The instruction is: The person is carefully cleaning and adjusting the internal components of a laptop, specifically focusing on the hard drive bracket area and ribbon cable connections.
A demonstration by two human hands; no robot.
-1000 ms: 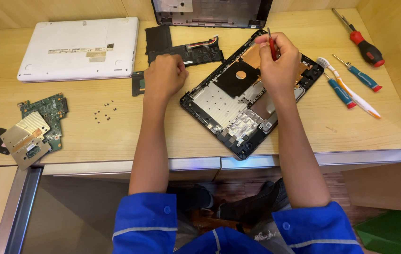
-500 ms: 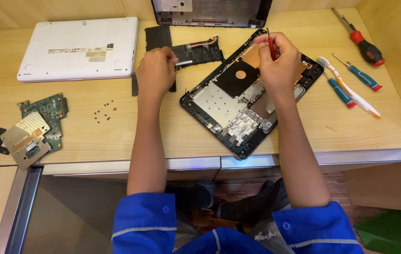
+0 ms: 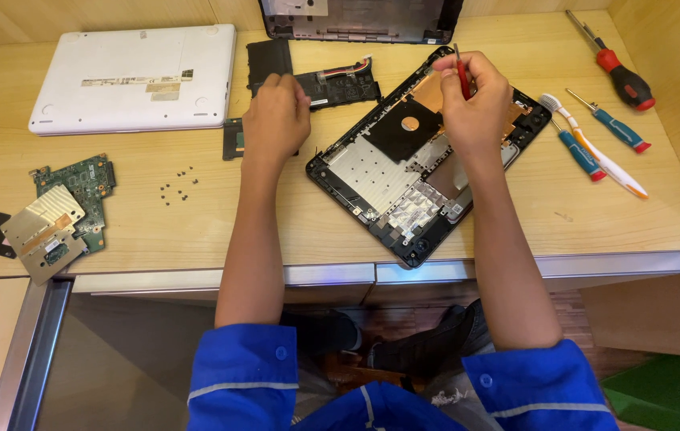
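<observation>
The opened laptop chassis point(image 3: 420, 160) lies tilted near the desk point(image 3: 156, 231) front edge, right of centre. The right hand point(image 3: 475, 104) grips a red screwdriver point(image 3: 461, 76) above it; a slip could gouge the board. The left hand point(image 3: 276, 120) closes over a small dark part point(image 3: 234, 140) nearby; loose screws point(image 3: 178, 190) could scatter if brushed.

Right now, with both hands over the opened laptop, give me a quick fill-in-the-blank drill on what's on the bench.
1. The right hand holds a small tool with a ____ handle above the opened laptop base.
2. The left hand is at the black ____ lying beside the base.
3. The green circuit board lies near the desk's ____ edge.
4. The loose screws lie between the circuit board and the ____ arm.

Missing words: red; battery; left; left
</observation>
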